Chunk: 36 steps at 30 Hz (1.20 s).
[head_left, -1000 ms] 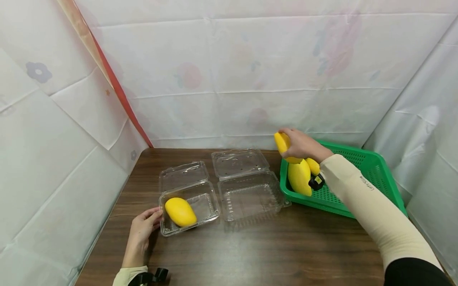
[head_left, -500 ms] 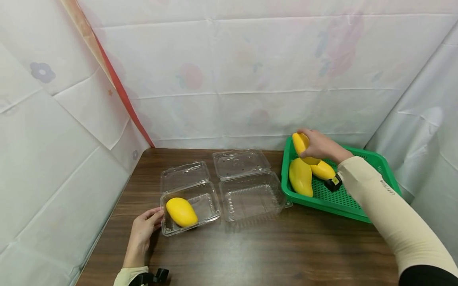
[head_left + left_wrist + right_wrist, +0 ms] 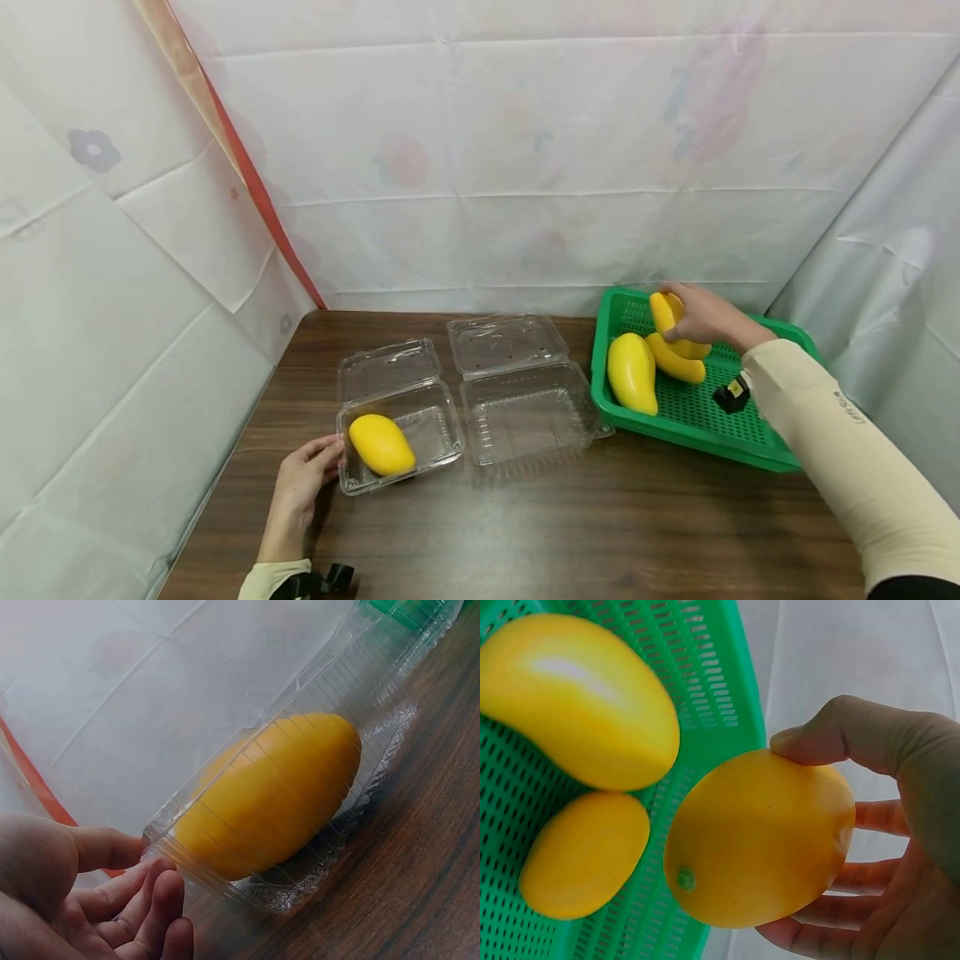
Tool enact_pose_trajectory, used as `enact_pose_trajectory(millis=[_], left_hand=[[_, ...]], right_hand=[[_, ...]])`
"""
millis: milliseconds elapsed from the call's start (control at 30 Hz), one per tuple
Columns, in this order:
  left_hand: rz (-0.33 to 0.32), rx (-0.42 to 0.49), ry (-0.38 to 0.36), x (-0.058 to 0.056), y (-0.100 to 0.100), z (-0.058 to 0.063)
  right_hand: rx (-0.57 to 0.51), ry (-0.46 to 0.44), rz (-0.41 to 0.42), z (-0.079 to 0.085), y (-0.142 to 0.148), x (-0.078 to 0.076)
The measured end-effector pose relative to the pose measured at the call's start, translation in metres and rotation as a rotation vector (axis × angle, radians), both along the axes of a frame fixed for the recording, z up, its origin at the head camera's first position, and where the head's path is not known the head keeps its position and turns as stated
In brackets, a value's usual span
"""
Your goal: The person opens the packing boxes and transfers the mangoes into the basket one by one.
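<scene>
My left hand [image 3: 298, 483] pinches the left rim of an open clear plastic clamshell box [image 3: 438, 417]. One yellow mango [image 3: 381, 445] lies inside it; the left wrist view shows the thumb and fingers at the box's corner. Over the green basket [image 3: 705, 440], my right hand [image 3: 708, 315] grips another mango [image 3: 757, 840], its green stem end visible in the right wrist view. Below that hand, a large curved mango [image 3: 632, 373] and a smaller mango [image 3: 677, 362] lie in the basket, the smaller one partly hidden by the held mango in the head view.
A second clear clamshell box [image 3: 528, 417] stands with its lid [image 3: 506, 343] laid back, between the first box and the basket. The brown wooden table [image 3: 525, 533] meets white patterned sheets [image 3: 480, 167] at the back and sides.
My right hand has moved right and slightly down with its mango, from the basket's left edge to above its inside. The left hand has stayed at the box rim.
</scene>
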State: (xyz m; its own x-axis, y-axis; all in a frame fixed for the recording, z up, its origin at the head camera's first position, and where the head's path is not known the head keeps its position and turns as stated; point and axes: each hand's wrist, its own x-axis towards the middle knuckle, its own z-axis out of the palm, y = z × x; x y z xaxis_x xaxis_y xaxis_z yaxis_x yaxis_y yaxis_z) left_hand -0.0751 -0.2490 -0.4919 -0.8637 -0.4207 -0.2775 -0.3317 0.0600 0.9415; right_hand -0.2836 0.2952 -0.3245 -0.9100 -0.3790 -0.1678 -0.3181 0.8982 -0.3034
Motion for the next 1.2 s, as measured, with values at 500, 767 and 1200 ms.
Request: enact_pose_trajectory(millis=[500,767,1200], left_hand=[[0.004,0.015,0.001,0.003,0.001,0.001],[0.003,0.029,0.006,0.002,0.004,0.000],[0.007,0.035,0.002,0.006,0.007,0.001]], right_hand=[[0.059,-0.024,0.003,-0.016,0.038,0.000],[0.088,-0.104,-0.020,-0.037,0.064,-0.005],[0.097,-0.238,-0.097,-0.063,0.089,-0.010]])
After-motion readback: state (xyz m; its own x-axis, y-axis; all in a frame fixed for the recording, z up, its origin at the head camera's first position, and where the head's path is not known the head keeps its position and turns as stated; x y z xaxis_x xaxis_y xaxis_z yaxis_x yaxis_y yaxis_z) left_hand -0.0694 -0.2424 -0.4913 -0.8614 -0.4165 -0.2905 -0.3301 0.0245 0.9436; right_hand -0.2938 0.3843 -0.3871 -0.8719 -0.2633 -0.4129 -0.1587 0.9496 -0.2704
